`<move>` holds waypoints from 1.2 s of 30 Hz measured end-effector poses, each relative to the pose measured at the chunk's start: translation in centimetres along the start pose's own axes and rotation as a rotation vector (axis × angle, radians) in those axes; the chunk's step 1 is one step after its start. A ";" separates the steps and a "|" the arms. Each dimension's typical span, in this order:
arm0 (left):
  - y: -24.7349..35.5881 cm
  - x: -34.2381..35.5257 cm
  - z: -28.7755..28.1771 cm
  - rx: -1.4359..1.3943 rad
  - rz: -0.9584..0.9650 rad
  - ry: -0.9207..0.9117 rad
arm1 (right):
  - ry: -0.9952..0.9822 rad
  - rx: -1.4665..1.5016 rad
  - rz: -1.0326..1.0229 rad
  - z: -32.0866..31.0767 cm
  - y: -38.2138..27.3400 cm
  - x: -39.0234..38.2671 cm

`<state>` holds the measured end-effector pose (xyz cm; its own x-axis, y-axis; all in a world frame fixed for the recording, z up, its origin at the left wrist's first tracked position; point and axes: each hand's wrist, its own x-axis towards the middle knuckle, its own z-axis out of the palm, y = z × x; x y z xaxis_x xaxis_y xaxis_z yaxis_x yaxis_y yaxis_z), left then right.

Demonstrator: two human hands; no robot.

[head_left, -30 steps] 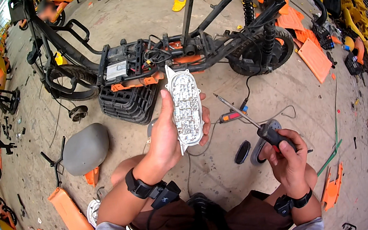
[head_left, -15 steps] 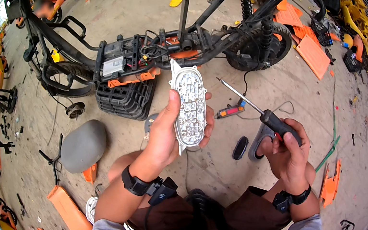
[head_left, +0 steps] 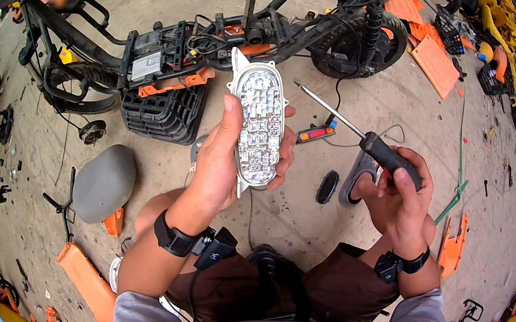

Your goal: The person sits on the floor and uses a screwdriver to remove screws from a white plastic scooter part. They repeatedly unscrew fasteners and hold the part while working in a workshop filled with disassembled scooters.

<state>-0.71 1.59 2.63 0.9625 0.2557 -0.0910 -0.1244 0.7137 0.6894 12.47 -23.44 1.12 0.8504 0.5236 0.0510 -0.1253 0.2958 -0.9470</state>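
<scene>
My left hand (head_left: 221, 167) holds up a long oval silver lamp reflector (head_left: 258, 123), its faceted inside facing me, thumb on its left edge and fingers wrapped behind. My right hand (head_left: 399, 188) grips the black handle of a screwdriver (head_left: 363, 136); its metal shaft points up and left, with the tip just right of the reflector and not touching it. Both hands hover above my knees over the concrete floor.
A stripped black bike frame (head_left: 216, 31) with wiring and a rear wheel (head_left: 355, 49) lies ahead. A grey saddle (head_left: 101, 184) lies to the left. A small red and orange light (head_left: 316, 133), a black oval part (head_left: 327, 187) and orange panels (head_left: 437, 66) litter the floor.
My right hand has lifted the screwdriver off the floor area and swung its tip up toward the reflector. My left hand has kept the reflector raised, shifting slightly.
</scene>
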 end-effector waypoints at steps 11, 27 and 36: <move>0.0 -0.3 0.3 0.006 0.040 -0.021 | -0.005 -0.016 0.009 0.1 -0.1 0.0; 0.6 -1.0 1.1 0.129 0.029 -0.021 | 0.005 -0.003 0.011 0.1 0.4 -0.1; 0.6 -1.1 0.9 0.190 0.024 -0.018 | 0.017 -0.028 0.027 0.1 0.3 -0.1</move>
<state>-1.58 1.14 3.81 0.9643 0.2577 -0.0612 -0.1009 0.5710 0.8147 12.25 -23.30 0.88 0.8554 0.5175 0.0207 -0.1339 0.2596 -0.9564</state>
